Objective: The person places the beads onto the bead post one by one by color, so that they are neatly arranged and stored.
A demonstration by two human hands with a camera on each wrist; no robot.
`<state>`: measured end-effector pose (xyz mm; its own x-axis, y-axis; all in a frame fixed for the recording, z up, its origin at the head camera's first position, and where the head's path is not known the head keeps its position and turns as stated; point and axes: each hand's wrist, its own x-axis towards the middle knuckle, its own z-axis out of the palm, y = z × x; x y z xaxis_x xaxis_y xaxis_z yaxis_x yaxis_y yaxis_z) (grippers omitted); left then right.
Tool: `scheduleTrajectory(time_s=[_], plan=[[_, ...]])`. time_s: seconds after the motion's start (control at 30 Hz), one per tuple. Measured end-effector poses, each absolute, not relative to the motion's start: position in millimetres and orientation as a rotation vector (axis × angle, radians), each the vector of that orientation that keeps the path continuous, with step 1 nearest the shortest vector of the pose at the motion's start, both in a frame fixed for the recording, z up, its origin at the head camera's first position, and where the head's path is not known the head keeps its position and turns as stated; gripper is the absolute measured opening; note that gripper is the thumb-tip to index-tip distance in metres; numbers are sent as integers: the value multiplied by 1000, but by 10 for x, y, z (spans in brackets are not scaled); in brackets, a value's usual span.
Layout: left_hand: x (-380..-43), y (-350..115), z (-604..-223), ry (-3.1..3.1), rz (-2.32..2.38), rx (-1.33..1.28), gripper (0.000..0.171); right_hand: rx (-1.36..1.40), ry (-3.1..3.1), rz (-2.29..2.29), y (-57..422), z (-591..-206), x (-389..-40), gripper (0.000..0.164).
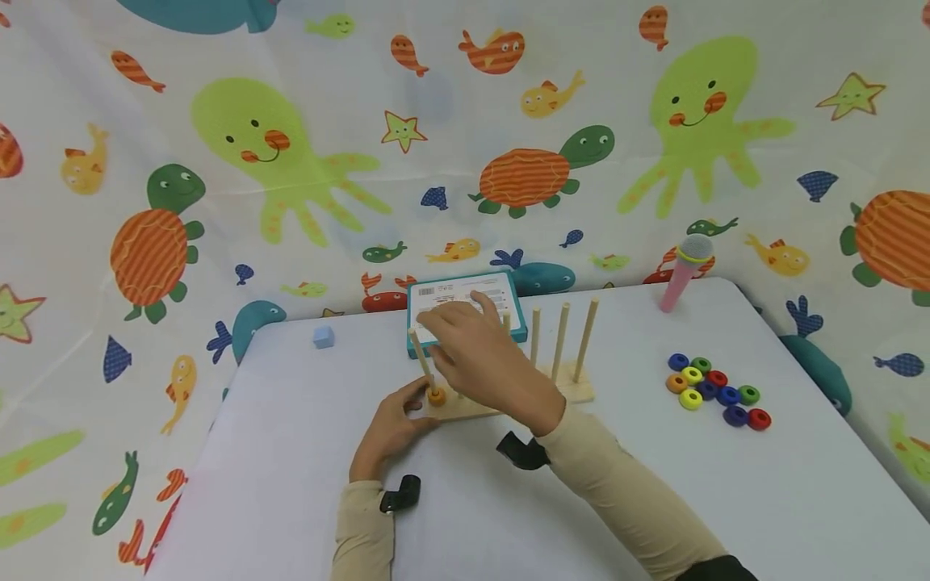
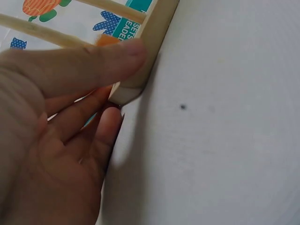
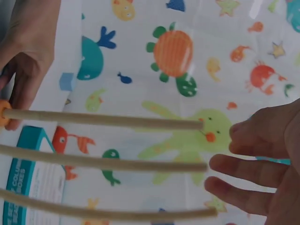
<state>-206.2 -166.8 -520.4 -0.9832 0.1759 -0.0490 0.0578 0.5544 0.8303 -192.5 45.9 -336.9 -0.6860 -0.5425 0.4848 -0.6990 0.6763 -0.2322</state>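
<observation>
A wooden peg stand [image 1: 465, 407] with a row of upright pegs rests on the white table. An orange ring bead [image 1: 436, 396] sits at the foot of its leftmost peg [image 1: 421, 359]. My left hand [image 1: 392, 428] grips the left end of the base, thumb [image 2: 108, 63] on the near side and fingers behind; in the left wrist view the thumb partly covers the bead. Above the left half of the stand is my right hand [image 1: 490, 355], its fingers spread and holding nothing. In the right wrist view its fingertips [image 3: 222, 164] are close to the peg tops.
Behind the stand lies a teal-edged box [image 1: 472, 286]. A light blue cube [image 1: 323, 336] sits at the back left. On the right are several coloured ring beads [image 1: 729, 395], with a pink toy microphone [image 1: 683, 274] behind them. A sea-animal cloth [image 1: 450, 89] hangs behind the table.
</observation>
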Motion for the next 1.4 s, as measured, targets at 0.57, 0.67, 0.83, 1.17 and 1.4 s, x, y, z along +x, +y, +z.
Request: scheduleTrajectory(time_s=[0.57,0.67,0.83,1.17,1.4], plan=[[-2035,-1742,-5172,2648,1343,88,76,-232,-2821,1002,2656,-4339,-1622,40],[-2027,-1759,-5176,2653,1340,68,76,-323,-2985,978,2867,-4516,-1658,46],[-2031,-1745,-5187,2641,1353,102,76,-365,-3023,864,2975,-4684,-1696,43],[-2030,-1687,-5192,2624,1368,103,77,-253,-2969,596,2971,-4830,-1724,28],[-2050,-1668,-5172,2623,1371,121,76,-258,-2880,648,2889,-4713,-1702,25]])
